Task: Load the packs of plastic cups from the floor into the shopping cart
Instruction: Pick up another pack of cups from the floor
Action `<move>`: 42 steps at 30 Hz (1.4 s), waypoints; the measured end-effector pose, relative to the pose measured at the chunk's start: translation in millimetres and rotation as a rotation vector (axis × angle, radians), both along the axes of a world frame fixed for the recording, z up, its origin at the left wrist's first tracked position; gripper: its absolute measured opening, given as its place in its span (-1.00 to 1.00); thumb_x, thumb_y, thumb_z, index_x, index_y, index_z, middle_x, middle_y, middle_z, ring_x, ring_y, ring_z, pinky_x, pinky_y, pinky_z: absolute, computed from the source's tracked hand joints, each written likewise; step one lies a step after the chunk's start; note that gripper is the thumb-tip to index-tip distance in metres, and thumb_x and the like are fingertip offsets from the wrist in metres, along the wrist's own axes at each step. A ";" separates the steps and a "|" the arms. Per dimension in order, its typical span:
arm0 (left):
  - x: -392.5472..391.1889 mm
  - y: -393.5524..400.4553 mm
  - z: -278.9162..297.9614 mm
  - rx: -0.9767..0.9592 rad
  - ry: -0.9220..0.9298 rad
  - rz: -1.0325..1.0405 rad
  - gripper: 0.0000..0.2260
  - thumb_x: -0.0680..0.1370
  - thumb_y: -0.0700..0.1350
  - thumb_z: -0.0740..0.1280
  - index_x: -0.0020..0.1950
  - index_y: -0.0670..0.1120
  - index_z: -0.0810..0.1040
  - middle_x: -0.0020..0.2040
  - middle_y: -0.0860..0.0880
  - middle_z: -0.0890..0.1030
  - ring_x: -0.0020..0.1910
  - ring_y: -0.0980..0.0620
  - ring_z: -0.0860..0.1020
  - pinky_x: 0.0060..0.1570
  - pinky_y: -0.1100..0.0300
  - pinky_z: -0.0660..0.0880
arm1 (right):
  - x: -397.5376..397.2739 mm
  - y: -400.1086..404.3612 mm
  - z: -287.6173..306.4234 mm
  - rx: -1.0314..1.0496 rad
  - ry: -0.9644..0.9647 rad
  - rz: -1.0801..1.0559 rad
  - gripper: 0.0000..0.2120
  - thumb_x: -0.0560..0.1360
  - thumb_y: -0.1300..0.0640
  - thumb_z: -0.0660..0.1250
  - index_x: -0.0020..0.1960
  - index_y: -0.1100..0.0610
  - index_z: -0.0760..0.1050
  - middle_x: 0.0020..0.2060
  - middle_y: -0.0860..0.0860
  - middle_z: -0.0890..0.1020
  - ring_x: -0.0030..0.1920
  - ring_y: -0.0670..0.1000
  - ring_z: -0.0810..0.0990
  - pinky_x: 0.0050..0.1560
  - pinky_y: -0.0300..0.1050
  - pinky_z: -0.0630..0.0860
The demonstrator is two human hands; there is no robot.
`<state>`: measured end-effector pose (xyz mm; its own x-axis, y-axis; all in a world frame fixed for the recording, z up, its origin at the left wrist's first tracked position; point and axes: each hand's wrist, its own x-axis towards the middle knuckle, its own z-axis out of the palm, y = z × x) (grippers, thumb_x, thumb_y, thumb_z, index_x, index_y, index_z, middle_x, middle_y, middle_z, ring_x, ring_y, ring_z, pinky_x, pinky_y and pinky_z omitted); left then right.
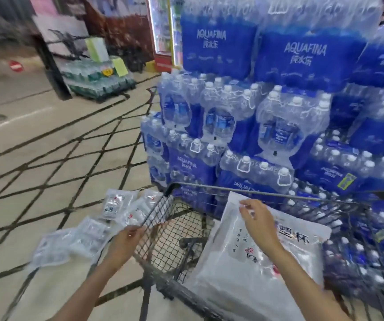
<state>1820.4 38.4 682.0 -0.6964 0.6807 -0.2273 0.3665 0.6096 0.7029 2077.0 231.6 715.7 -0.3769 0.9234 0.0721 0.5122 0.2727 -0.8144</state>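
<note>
Both forearms reach forward: right hand (257,222) pinches a large pack of plastic cups (251,258) standing inside the wire shopping cart (163,230), left hand (126,239) grips its left rim, four more packs (86,235) lying on the floor beside.

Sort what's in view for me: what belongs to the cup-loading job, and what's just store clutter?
Job: packs on the floor; pack in the cart; shopping cart; left hand; right hand.
Clutter: Aquafina water packs; green-labelled bottle pallet; drinks fridge.
</note>
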 end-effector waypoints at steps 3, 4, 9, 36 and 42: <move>-46.2 -87.6 11.4 -0.026 0.136 0.146 -0.82 0.59 -0.09 0.20 -0.01 -0.14 0.55 -0.04 -0.08 0.60 0.04 -0.12 0.56 -0.03 0.12 0.39 | -77.7 -41.1 1.0 -0.030 0.015 0.259 -0.81 0.57 0.14 0.22 0.13 0.15 0.52 0.01 -0.03 0.54 0.03 -0.03 0.52 0.06 -0.18 0.44; -60.2 -118.1 14.2 -0.034 0.175 0.192 -0.83 0.59 -0.10 0.21 -0.02 -0.15 0.55 -0.05 -0.09 0.60 0.02 -0.13 0.57 -0.06 0.13 0.38 | -99.8 -57.7 -0.6 -0.035 0.002 0.336 -0.80 0.58 0.12 0.21 0.13 0.14 0.52 0.01 -0.04 0.53 0.04 -0.02 0.53 0.09 -0.13 0.46; -127.7 -260.9 22.6 -0.130 0.324 0.429 -0.70 0.55 -0.12 0.28 0.21 -0.27 0.49 0.12 -0.23 0.60 0.10 -0.20 0.56 0.06 0.04 0.41 | -184.8 -141.3 -13.7 0.017 -0.118 0.643 -0.69 0.61 0.07 0.12 0.29 0.16 0.43 0.21 0.06 0.50 0.24 0.05 0.44 0.22 -0.13 0.31; -420.9 -534.0 25.2 -0.313 0.934 0.126 -0.53 0.49 -0.06 0.37 0.32 -0.25 0.42 0.32 -0.18 0.47 0.28 -0.13 0.46 0.25 -0.10 0.39 | -518.6 -370.9 -21.4 0.423 -0.458 0.780 -0.58 0.63 0.07 0.06 0.44 0.20 0.25 0.44 0.11 0.31 0.45 0.07 0.24 0.43 -0.09 0.15; -519.2 -531.4 16.5 -0.364 0.982 0.104 -0.52 0.35 -0.09 0.50 0.19 -0.27 0.54 0.17 -0.18 0.59 0.14 -0.10 0.58 0.08 -0.10 0.50 | -622.2 -370.6 -55.9 0.355 -0.467 0.783 -0.59 0.63 0.11 0.08 0.43 0.22 0.26 0.42 0.13 0.33 0.44 0.09 0.25 0.41 -0.09 0.16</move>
<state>1301.2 -493.0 698.5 -0.7368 0.6107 0.2901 0.6095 0.7857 -0.1060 1454.8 -139.0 659.9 -0.9355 0.3530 -0.0145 0.3317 0.8633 -0.3804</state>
